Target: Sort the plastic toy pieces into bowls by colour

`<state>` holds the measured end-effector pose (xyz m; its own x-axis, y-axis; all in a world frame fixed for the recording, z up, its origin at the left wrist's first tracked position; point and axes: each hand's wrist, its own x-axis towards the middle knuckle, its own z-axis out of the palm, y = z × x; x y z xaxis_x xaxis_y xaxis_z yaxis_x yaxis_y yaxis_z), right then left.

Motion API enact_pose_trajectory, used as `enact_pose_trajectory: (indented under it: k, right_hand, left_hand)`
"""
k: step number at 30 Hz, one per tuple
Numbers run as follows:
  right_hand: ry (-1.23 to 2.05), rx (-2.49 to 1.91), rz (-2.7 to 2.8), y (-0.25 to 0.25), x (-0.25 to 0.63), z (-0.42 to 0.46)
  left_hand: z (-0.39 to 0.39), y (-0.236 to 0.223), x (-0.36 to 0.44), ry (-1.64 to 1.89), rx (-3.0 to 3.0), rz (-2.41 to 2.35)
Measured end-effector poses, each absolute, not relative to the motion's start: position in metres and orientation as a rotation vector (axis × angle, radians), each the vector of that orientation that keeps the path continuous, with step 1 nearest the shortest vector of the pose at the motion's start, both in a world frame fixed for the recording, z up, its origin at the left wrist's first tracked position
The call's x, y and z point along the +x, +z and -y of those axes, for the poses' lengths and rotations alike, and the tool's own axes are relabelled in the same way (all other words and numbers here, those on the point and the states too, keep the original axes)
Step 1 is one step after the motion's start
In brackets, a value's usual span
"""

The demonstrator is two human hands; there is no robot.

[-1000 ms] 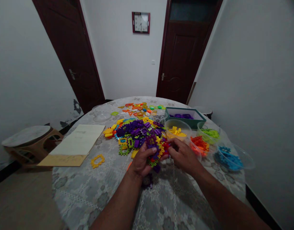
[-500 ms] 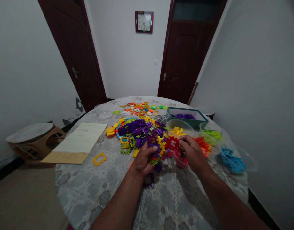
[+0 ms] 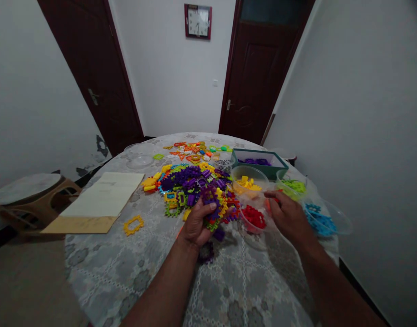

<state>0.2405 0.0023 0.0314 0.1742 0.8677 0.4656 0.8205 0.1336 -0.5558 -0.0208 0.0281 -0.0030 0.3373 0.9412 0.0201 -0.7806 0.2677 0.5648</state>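
My left hand (image 3: 198, 222) is closed around a bunch of toothed plastic building pieces (image 3: 211, 206), mostly purple with yellow and green among them. It is above the near side of a mixed heap of such pieces (image 3: 184, 179). Red pieces (image 3: 233, 205) show just behind the bunch; I cannot tell whether they belong to it. My right hand (image 3: 286, 213) has its fingers curled together over the orange pieces' place, hiding most of it. Whatever it pinches is hidden. Left of it stands a clear bowl of red pieces (image 3: 253, 217).
Bowls of yellow pieces (image 3: 249, 184), lime pieces (image 3: 293, 185) and blue pieces (image 3: 319, 222) stand around the right hand. Behind is a green box (image 3: 278, 170) with purple pieces. A yellow frame piece (image 3: 133, 225) and a paper pad (image 3: 102, 195) lie left.
My right hand has moved right, away from the red bowl, and the red window piece no longer shows in its fingers. My left hand keeps its bunch. The view has shifted slightly.
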Motion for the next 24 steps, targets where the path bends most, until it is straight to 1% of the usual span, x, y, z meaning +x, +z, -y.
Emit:
enact_pose_trajectory:
  k: [2,5,7,13,19,21,24]
  right_hand:
    - [0.189,-1.635,1.639,0.036,0.224,0.007]
    - [0.451,-1.497,1.752,0.043,0.194,0.024]
    - [0.544,-1.421,1.788,0.045,0.177,0.032]
    - [0.617,-1.398,1.606,0.038,0.161,0.03]
    - [0.745,-1.433,1.415,0.034,0.182,0.02]
    - [0.702,-1.475,1.316,0.035,0.201,0.015]
    - [0.523,-1.579,1.253,0.038,0.238,0.009]
  left_hand:
    - [-0.028,-0.003,-0.02,1.185,0.538,-0.362]
    - [-0.026,-0.001,-0.018,1.17,0.549,-0.382]
    - [-0.025,0.001,-0.017,1.161,0.552,-0.4]
    - [-0.025,0.001,-0.016,1.147,0.571,-0.404]
    - [-0.024,0.002,-0.017,1.14,0.578,-0.428]
    - [-0.025,0.003,-0.019,1.148,0.578,-0.439]
    - [-0.027,0.004,-0.021,1.16,0.581,-0.473]
